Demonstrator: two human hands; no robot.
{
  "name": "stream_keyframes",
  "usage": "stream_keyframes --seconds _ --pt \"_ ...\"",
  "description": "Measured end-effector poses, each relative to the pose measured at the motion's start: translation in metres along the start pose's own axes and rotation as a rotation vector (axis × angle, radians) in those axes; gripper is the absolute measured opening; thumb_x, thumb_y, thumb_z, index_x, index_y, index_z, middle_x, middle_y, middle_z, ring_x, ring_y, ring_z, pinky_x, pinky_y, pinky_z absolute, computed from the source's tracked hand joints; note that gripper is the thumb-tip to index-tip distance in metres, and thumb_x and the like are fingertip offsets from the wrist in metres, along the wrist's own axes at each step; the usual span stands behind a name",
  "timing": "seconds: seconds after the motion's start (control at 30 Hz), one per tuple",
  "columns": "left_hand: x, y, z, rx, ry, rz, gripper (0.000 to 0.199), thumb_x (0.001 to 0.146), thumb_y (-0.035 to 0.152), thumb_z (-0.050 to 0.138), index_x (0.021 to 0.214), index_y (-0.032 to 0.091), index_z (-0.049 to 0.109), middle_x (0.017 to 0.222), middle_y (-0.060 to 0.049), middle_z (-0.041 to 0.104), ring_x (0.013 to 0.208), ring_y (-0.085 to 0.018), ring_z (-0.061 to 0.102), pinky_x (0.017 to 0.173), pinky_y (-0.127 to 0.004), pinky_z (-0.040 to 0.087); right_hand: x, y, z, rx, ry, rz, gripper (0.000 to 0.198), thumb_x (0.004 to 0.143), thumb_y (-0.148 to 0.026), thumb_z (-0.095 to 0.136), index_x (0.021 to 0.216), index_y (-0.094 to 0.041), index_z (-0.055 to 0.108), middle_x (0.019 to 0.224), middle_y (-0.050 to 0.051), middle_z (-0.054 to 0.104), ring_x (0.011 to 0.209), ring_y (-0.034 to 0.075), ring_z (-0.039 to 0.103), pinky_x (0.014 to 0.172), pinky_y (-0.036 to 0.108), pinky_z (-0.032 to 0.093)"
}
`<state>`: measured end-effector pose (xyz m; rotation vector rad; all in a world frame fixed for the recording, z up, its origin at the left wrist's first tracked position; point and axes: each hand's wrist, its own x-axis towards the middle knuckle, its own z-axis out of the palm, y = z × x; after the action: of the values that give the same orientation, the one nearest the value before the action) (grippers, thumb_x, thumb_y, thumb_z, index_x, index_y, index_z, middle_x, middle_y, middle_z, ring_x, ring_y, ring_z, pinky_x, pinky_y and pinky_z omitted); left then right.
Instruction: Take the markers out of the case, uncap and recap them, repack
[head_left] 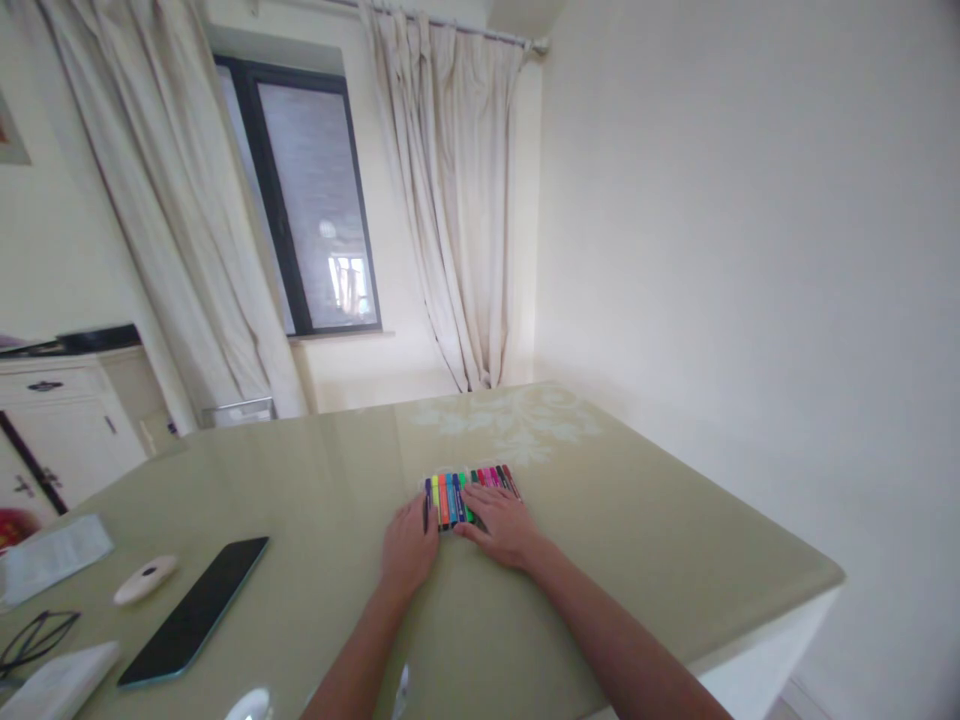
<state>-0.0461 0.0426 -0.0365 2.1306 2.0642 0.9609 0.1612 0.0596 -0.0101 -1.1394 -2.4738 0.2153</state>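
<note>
A row of colourful markers [448,500] lies side by side on the table, caps pointing away from me. My left hand [409,545] is at the row's left end, with its thumb and fingers closed on either side of a dark marker. Across the middle and right of the row rests my right hand [502,527], its fingers stretched out over the markers and its thumb apart near their lower ends. It covers the lower parts of several markers. Whether a clear case lies under the row is too small to tell.
The greenish table [637,560] has a corner at right, close to the wall. On the left lie a black-screened phone [196,612], a pale oval object [146,580], glasses [37,640], a white box-like object [64,682] and a pale packet [56,558].
</note>
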Motion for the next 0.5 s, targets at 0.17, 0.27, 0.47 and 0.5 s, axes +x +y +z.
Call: stream_keyframes --seconds 0.17,0.27,0.47,0.5 --pt "0.001 -0.001 -0.005 -0.008 -0.052 0.0 0.044 0.103 0.029 0.035 0.129 0.012 0.066 0.129 -0.017 0.072 0.116 -0.026 0.068 0.105 -0.041 0.048 -0.003 -0.002 0.003 -0.003 0.074 -0.034 0.074 0.1 -0.069 0.042 0.156 -0.022 0.045 0.159 0.011 0.047 0.147 0.029 0.043 0.122 0.046 0.029" --pt "0.0 -0.004 -0.005 -0.019 -0.084 0.017 0.044 0.103 0.029 0.034 0.129 0.016 0.067 0.131 -0.013 0.072 0.12 -0.024 0.067 0.108 -0.04 0.046 -0.004 -0.004 0.006 0.013 0.056 -0.09 0.071 0.101 -0.068 0.043 0.156 -0.023 0.046 0.157 0.01 0.051 0.144 0.028 0.046 0.121 0.046 0.031" --pt "-0.002 -0.009 -0.004 -0.071 -0.118 0.025 0.045 0.101 0.027 0.033 0.134 0.021 0.064 0.136 -0.009 0.07 0.125 -0.022 0.064 0.111 -0.04 0.043 -0.003 -0.017 0.016 -0.057 0.07 -0.055 0.07 0.097 -0.065 0.055 0.153 -0.025 0.049 0.154 0.014 0.053 0.14 0.033 0.05 0.117 0.049 0.036" --pt "-0.003 -0.009 -0.004 -0.095 -0.12 0.029 0.046 0.102 0.028 0.032 0.134 0.021 0.064 0.136 -0.008 0.071 0.125 -0.023 0.065 0.111 -0.04 0.043 -0.002 -0.019 0.017 -0.072 0.063 -0.045 0.067 0.097 -0.063 0.057 0.152 -0.026 0.051 0.154 0.014 0.053 0.14 0.033 0.05 0.117 0.05 0.037"
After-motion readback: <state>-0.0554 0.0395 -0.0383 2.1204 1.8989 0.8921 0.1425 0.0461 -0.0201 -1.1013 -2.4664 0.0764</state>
